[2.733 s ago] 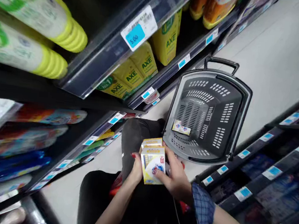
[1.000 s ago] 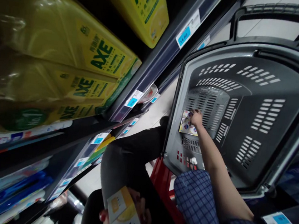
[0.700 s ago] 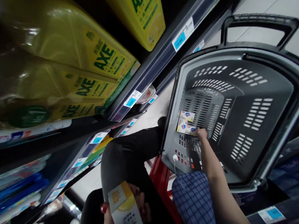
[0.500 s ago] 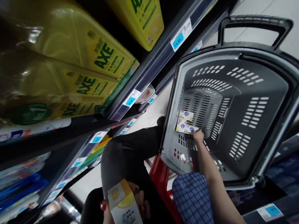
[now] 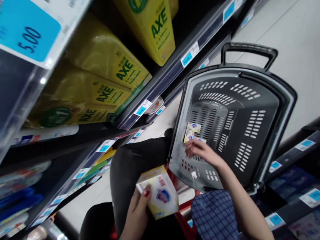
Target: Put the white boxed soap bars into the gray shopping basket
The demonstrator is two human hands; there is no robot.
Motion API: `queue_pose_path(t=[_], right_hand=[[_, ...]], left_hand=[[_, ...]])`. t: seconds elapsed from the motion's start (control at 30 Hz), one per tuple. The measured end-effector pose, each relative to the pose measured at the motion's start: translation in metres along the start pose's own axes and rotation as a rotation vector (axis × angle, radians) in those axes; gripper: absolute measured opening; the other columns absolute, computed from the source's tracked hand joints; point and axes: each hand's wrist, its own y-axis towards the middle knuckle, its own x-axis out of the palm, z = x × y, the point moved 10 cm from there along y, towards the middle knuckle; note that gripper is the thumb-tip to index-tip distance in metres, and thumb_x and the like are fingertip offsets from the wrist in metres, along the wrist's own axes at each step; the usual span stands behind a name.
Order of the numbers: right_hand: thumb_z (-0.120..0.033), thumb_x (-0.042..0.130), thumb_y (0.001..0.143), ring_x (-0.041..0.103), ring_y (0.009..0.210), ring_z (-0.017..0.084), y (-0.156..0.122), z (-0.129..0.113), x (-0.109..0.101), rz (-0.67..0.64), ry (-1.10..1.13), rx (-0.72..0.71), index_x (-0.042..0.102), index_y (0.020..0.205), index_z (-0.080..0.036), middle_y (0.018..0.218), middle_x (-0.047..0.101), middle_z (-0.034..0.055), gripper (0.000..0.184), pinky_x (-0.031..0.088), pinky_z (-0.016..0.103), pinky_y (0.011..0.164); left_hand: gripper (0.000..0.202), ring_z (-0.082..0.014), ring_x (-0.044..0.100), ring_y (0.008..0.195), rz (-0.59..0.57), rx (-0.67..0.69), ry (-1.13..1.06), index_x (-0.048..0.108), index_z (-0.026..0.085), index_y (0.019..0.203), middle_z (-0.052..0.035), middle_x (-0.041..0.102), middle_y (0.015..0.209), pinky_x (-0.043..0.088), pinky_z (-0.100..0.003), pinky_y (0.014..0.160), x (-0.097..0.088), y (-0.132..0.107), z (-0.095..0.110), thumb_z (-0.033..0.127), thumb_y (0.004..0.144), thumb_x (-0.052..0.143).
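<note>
Reading "AXE" on yellow bottles (image 5: 115, 77), "5.00" on tag (image 5: 26, 24), left of basket (image 5: 241, 116). Clasping box (image 5: 161, 192) in left hand (image 5: 137, 212), basket's near side; holding right hand (image 5: 204, 152) empty, half-curled, over basket.

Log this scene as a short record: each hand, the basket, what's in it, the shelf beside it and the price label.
left hand: grips a white-and-yellow box
right hand: over the basket, fingers slightly bent, nothing seen in its grasp
basket: gray with a black rim, slotted walls
basket contents: small boxes, partly hidden by the right hand
left shelf: yellow AXE bottles
price label: reads 5.00, upper left
</note>
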Motion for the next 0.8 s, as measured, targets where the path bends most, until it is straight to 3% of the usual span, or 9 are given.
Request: queue_pose_path(t=[0.03,0.1,0.2,0.27,0.33,0.43,0.53,0.67,0.8], right_hand=[[-0.046,0.068,0.079,0.067,0.083,0.019,-0.025,-0.034,0.038,-0.239,0.073,-0.165,0.06,0.115,-0.017,0.095,0.069,0.0055,0.046,0.055,0.031,0.076],[-0.047,0.077,0.07,0.066,0.081,0.018,-0.064,-0.068,0.066,-0.277,0.018,-0.297,0.062,0.111,-0.017,0.091,0.069,0.0047,0.052,0.054,0.03,0.075],[-0.044,0.079,0.069,0.065,0.081,0.019,-0.084,-0.07,0.052,-0.01,-0.113,-0.313,0.066,0.1,-0.017,0.089,0.07,0.0049,0.044,0.054,0.031,0.076],[-0.046,0.077,0.071,0.066,0.086,0.021,-0.077,-0.047,0.024,0.101,-0.064,-0.296,0.067,0.099,-0.016,0.095,0.071,0.0064,0.042,0.054,0.034,0.08],[-0.05,0.077,0.069,0.066,0.089,0.022,-0.058,-0.011,-0.02,0.218,0.057,-0.265,0.067,0.1,-0.016,0.1,0.071,0.0074,0.046,0.055,0.036,0.081],[-0.056,0.077,0.062,0.066,0.092,0.023,-0.028,0.056,-0.113,0.573,0.087,-0.16,0.068,0.101,-0.015,0.103,0.071,0.009,0.056,0.054,0.037,0.085],[-0.055,0.079,0.059,0.066,0.084,0.023,0.003,0.117,-0.178,0.77,-0.014,0.02,0.068,0.098,-0.012,0.099,0.07,0.0127,0.059,0.055,0.038,0.078],[-0.045,0.078,0.065,0.067,0.078,0.023,0.045,0.174,-0.21,0.865,-0.07,0.18,0.063,0.108,-0.008,0.098,0.07,0.0165,0.059,0.056,0.036,0.07],[-0.032,0.076,0.07,0.068,0.088,0.024,0.084,0.207,-0.207,0.858,-0.146,0.258,0.062,0.112,-0.005,0.103,0.069,0.0201,0.051,0.055,0.035,0.079]], left_hand=[[0.046,-0.0225,0.069,0.093,-0.052,0.054,0.049,0.069,0.02,0.101,-0.0045,0.073,0.097,0.056,-0.025,0.076,0.019,0.001,0.01,0.04,0.062,0.082],[0.041,-0.0222,0.069,0.091,-0.192,0.172,0.208,0.068,0.019,0.102,-0.0057,0.073,0.102,0.055,-0.025,0.074,0.062,0.001,0.029,0.04,0.068,0.078],[0.036,-0.0259,0.069,0.091,-0.376,0.314,0.503,0.065,0.017,0.108,-0.0102,0.072,0.105,0.055,-0.032,0.076,0.113,-0.005,0.048,0.04,0.08,0.067],[0.043,-0.0291,0.064,0.108,-0.414,0.484,0.69,0.06,0.017,0.122,-0.0129,0.068,0.119,0.051,-0.039,0.091,0.125,-0.013,0.066,0.037,0.083,0.064],[0.054,-0.031,0.05,0.129,-0.346,0.736,0.886,0.053,0.018,0.133,-0.0133,0.059,0.134,0.036,-0.047,0.11,0.116,-0.024,0.09,0.035,0.083,0.064],[0.053,-0.033,0.034,0.14,-0.053,1.062,1.132,0.053,0.019,0.133,-0.0137,0.056,0.136,0.012,-0.055,0.119,0.072,-0.039,0.121,0.036,0.084,0.063],[0.058,-0.035,0.029,0.143,0.191,1.119,1.223,0.046,0.016,0.139,-0.0182,0.046,0.144,0.011,-0.058,0.118,0.019,-0.036,0.127,0.041,0.088,0.057],[0.069,-0.0322,0.025,0.145,0.207,0.887,1.15,0.024,0.017,0.153,-0.0188,0.031,0.154,0.02,-0.055,0.118,-0.023,-0.007,0.103,0.042,0.093,0.048],[0.07,-0.03,0.027,0.144,0.206,0.862,1.091,0.022,0.02,0.154,-0.0151,0.03,0.155,0.019,-0.049,0.12,-0.023,-0.002,0.096,0.041,0.093,0.049]])
